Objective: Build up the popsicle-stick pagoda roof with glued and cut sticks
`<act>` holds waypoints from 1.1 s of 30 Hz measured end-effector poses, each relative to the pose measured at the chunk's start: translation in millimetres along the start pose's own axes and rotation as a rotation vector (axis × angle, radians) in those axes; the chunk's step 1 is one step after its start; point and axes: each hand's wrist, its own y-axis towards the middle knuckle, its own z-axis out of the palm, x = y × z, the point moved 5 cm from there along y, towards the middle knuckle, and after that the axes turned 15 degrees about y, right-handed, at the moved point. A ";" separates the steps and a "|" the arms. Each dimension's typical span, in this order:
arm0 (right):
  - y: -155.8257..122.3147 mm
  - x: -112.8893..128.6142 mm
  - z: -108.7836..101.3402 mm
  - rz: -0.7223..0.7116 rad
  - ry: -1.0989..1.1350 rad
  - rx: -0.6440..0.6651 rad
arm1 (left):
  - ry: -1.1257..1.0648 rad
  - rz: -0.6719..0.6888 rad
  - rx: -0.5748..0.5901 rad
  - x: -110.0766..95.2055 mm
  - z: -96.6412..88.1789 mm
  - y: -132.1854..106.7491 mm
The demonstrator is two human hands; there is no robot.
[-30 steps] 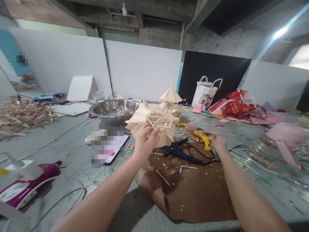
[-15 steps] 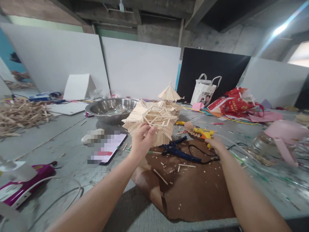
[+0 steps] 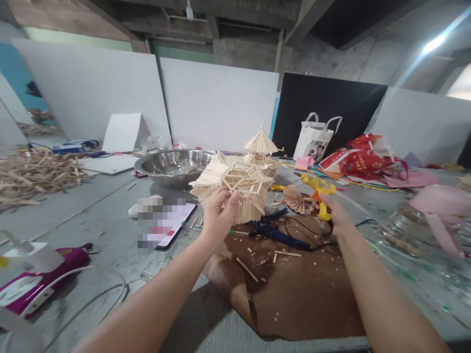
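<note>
My left hand (image 3: 218,216) is closed on a wooden stick model (image 3: 235,189), shaped like a layered roof, and holds it tilted above the table. My right hand (image 3: 333,214) grips a yellow glue gun (image 3: 318,192) lifted off the table, its nozzle pointing left toward the model. A black cord runs down from the gun onto the brown paper sheet (image 3: 294,289). A second stick pagoda (image 3: 261,145) stands just behind the held model.
Blue pliers (image 3: 274,231) and loose sticks lie on the brown paper. A steel bowl (image 3: 172,167), a phone (image 3: 167,228), a purple device (image 3: 35,279), a heap of sticks (image 3: 35,174), a small paper fan (image 3: 294,198), bags (image 3: 362,159) and a glass jar (image 3: 399,230) crowd the grey table (image 3: 91,215).
My right hand has taken the yellow glue gun off the table and raised it toward the model. The left hand keeps holding the model nearly still.
</note>
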 end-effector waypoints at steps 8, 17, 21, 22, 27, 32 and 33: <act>-42.1 41.4 76.4 -0.108 -0.231 0.342 | 0.038 0.033 -0.005 0.1 0.5 -2.2; -51.1 67.0 113.0 -0.037 -0.729 0.599 | 0.088 0.111 -0.037 -6.3 -0.6 -4.6; -45.1 59.7 99.7 -0.024 -0.865 0.490 | 0.135 0.146 -0.045 -5.8 -0.4 -7.2; -43.9 58.5 97.0 -0.020 -0.886 0.479 | 0.141 0.153 -0.047 -5.9 -0.5 -7.7; -40.0 59.3 93.4 -0.011 -0.952 0.463 | 0.178 0.147 -0.053 -6.4 -0.5 -8.3; -40.2 60.2 99.1 0.003 -0.939 0.483 | 0.192 0.129 -0.053 -5.5 -0.1 -7.7; -40.4 60.1 100.2 0.004 -0.929 0.483 | 0.189 0.130 -0.051 -5.5 0.1 -7.7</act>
